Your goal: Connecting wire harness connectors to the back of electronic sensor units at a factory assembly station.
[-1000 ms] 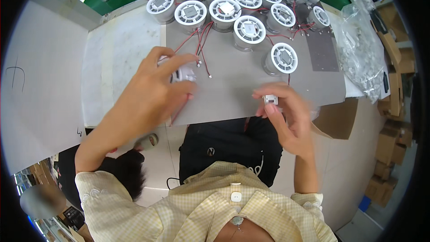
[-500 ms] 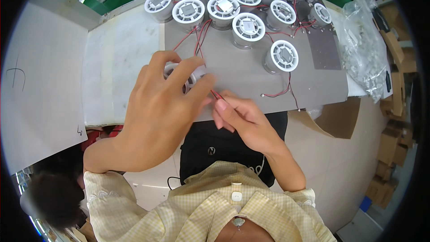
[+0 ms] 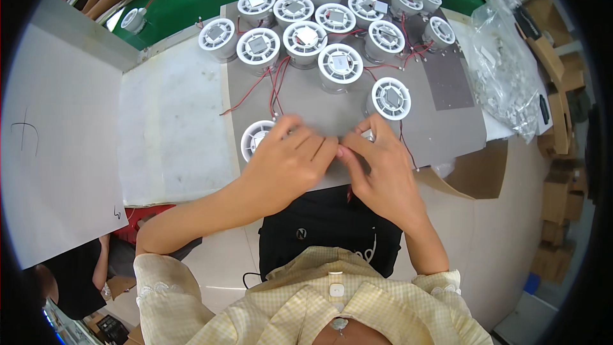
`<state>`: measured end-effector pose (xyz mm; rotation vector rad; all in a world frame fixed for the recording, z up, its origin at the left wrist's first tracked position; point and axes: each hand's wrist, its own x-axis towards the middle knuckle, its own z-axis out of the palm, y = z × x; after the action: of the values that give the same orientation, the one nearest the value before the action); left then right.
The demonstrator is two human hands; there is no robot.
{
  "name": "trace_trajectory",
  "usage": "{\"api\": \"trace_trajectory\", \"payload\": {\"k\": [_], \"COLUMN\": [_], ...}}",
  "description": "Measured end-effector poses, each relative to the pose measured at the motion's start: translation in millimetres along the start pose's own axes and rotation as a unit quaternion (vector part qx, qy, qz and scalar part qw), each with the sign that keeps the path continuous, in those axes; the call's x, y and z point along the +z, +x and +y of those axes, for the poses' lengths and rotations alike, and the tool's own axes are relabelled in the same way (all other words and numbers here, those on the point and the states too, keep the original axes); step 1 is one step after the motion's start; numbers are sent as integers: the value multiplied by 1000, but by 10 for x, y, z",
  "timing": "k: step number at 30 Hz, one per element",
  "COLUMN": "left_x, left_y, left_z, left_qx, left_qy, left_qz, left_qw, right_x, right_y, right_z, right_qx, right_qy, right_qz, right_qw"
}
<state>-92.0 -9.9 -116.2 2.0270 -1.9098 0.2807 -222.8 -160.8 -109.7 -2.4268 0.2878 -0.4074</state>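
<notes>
My left hand (image 3: 290, 163) and my right hand (image 3: 386, 169) meet fingertip to fingertip over the near edge of the grey mat (image 3: 440, 137). Both are closed in a pinch. A short dark-red wire end (image 3: 349, 193) hangs below my right thumb, seemingly from that hand's grip. What the left fingertips hold is hidden. Something small and pale shows among the right fingers, too small to name. Beside my left hand, partly covered by it, sits a round white slotted lamp-like unit (image 3: 254, 137). Another such unit (image 3: 391, 98) stands just beyond my right hand.
Several more white round units (image 3: 340, 64) with red and black leads (image 3: 274, 86) stand across the mat. A clear plastic bag of small parts (image 3: 504, 70) lies at right. A white panel (image 3: 64, 134) borders the left. Cardboard boxes (image 3: 555, 204) are stacked at far right.
My left hand has come off the white unit and moved right to meet my right hand. The unit is now partly uncovered. The whole view has shifted slightly.
</notes>
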Motion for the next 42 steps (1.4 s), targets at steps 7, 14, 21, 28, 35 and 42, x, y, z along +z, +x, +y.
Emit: {"api": "trace_trajectory", "payload": {"k": [7, 14, 21, 28, 35, 42], "left_x": [-16, 4, -102, -70, -206, -252], "left_y": [124, 310, 408, 391, 438, 440], "left_z": [-75, -100, -113, -170, -128, -46], "left_qx": [-56, -97, -172, -192, -177, -221], "left_qy": [-114, -198, -270, -415, -336, -305], "left_qz": [12, 24, 11, 12, -8, -16], "left_qw": [992, 975, 947, 889, 925, 926], "right_x": [-401, -439, -334, -440, -663, -838], "right_y": [-68, -139, -188, -109, -87, -61], "right_z": [168, 356, 426, 630, 1132, 1008], "right_qx": [49, 67, 64, 113, 138, 118], "right_qy": [178, 327, 390, 327, -272, -352], "right_qz": [120, 170, 158, 275, 159, 91], "right_qw": [976, 927, 905, 897, 939, 924]}}
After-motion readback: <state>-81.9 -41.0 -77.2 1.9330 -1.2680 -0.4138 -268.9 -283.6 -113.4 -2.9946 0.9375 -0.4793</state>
